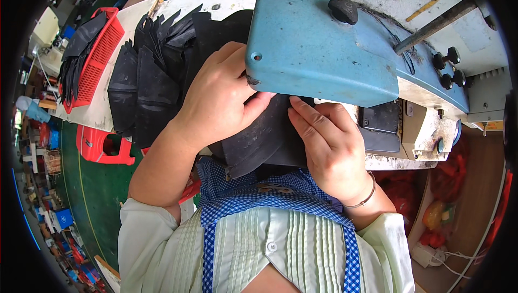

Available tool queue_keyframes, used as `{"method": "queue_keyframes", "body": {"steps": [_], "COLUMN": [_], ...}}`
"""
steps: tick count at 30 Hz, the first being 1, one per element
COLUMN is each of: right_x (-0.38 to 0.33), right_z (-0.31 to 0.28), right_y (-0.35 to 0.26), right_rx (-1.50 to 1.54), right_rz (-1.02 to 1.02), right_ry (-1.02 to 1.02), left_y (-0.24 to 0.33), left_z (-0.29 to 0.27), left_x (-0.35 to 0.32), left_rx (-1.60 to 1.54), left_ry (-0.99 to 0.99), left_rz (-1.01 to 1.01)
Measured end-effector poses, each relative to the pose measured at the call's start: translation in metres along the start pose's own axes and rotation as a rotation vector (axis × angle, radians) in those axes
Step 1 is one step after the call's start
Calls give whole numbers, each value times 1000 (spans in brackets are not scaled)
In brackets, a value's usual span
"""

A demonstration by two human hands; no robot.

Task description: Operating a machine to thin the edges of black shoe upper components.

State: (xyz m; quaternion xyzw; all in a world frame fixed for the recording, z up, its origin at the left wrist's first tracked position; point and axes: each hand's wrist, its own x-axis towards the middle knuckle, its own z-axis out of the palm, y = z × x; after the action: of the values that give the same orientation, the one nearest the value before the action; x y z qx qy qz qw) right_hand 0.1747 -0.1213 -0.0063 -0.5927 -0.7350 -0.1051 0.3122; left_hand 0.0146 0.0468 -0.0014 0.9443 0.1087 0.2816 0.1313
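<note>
Left of the blue machine head (324,50), a red basket (100,55) and a fanned stack of black pieces (145,88) lie on the bench (102,115). Under that head, the left hand (218,99) presses flat, fingers curled, on a black piece (259,142). The right hand (329,142) pinches its edge just below the head.

Person's wearing a pale cream shirt (270,244) with pleated front and white buttons, short sleeves, plus blue-and-white checked trim (253,196) running down like straps. Thin bangle (368,197) on the right wrist, lower right of centre.
</note>
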Motion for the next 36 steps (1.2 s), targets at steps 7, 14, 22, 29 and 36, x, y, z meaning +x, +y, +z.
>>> {"method": "queue_keyframes", "body": {"steps": [7, 14, 22, 29, 36], "right_x": [0, -1, 0, 0, -2], "right_z": [0, 1, 1, 0, -2], "right_y": [0, 1, 1, 1, 3], "right_rx": [13, 28, 18, 33, 26], "right_rz": [0, -1, -19, -9, -58], "right_ry": [4, 9, 17, 14, -15], "left_y": [-8, -2, 0, 5, 5], "left_z": [0, -20, -31, -31, -26], "left_x": [-4, -8, -8, -8, -6], "left_rx": [-144, -112, -42, 14, 95], "left_ry": [14, -129, -214, -219, -180], "left_rz": [17, -26, 0, -7, -51]}}
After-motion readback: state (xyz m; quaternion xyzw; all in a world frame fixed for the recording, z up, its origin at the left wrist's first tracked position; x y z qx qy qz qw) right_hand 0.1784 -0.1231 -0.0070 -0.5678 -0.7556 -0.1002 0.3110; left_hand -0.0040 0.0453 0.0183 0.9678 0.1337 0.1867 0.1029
